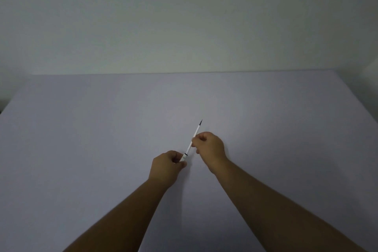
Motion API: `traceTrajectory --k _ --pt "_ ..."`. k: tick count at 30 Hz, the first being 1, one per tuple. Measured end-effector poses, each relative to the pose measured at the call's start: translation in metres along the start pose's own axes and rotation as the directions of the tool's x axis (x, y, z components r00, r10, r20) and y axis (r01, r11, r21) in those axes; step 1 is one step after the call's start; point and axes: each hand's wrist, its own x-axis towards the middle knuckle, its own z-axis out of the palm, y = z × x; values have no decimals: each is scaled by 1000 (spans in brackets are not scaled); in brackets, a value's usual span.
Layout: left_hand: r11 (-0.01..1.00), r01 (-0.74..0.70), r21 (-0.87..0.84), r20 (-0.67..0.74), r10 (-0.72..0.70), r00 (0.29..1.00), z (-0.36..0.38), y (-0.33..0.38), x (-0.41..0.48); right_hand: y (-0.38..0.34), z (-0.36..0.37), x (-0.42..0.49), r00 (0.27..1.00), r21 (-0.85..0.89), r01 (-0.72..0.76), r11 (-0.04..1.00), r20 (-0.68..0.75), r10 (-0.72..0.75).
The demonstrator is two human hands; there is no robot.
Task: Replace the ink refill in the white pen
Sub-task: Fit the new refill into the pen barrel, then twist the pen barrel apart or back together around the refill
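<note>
A wide pale lavender table (102,139) is filling the lower half of the view, with a plain wall (184,16) standing behind it, and nothing else is showing on the surface. Two bare forearms are reaching in from the near edge and meeting over the middle of the table.

The right hand (210,145) is sitting a little farther out, fingers curled in, pinching the thin white ink refill (194,138) partway along its length. The left hand (167,165) is nearer, closed around the short white pen (184,157) body, of which only the mouth end is peeking out past the fingers. The hands are lying close together but not touching.

The refill is slanting up and away to the right, its dark writing tip (201,122) pointing outward, its lower end meeting a dark ring at the pen's opening. That split grip looks deliberate: one hand is steadying the barrel while the other is guiding the slim rod along the same line, so it is sliding straight rather than bending.

Whether this refill is going in or coming out, I cannot tell; most of it is standing clear of the barrel, and everything is being held above the table, not resting on it
</note>
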Motion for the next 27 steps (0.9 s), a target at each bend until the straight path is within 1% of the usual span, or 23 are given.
traceTrajectory --k 3,7,9,11,13,15,17,19,20,22,23,24,25,26,27 --pt "1000 -20 -23 -3 20 1000 1 6 -1 4 -4 -3 999 57 -13 998 31 12" --pt "998 -40 -41 2 40 999 2 14 -2 6 -8 -6 993 48 -35 998 116 29" --pt "997 -52 -50 10 52 999 1 17 -3 4 -14 -4 995 89 -56 994 87 48" --pt "997 -65 -47 25 66 998 1 20 -4 0 -23 -1 999 197 -42 979 25 38" --pt "996 -80 -35 35 81 996 2 24 -5 -4 -32 2 1000 251 -13 968 25 7" --pt "994 -101 -32 30 102 994 4 28 -6 -6 -37 3 993 177 9 984 115 -30" --pt "992 -119 -32 28 120 992 5 32 -6 -4 -38 2 974 80 15 997 224 -33" --pt "991 -125 -39 30 127 992 6 33 -5 -2 -38 2 965 75 14 997 260 -33" --pt "991 -122 -47 31 123 992 6 33 -4 -1 -39 4 971 99 8 995 236 -31" --pt "993 -101 -67 36 104 994 6 30 -2 2 -42 11 995 108 0 994 103 -11" --pt "994 -90 -69 35 93 995 5 28 -1 4 -45 15 1000 32 15 999 25 -15" --pt "994 -82 -70 32 84 996 5 26 0 8 -48 20 999 -117 35 993 -23 -38" --pt "995 -75 -73 30 77 997 4 24 1 13 -49 23 998 -298 54 953 -20 -62" --pt "994 -70 -81 30 73 997 4 22 2 18 -49 24 997 -462 71 884 17 -71" --pt "994 -64 -93 36 67 997 3 21 1 22 -47 25 996 -587 84 805 54 -65"
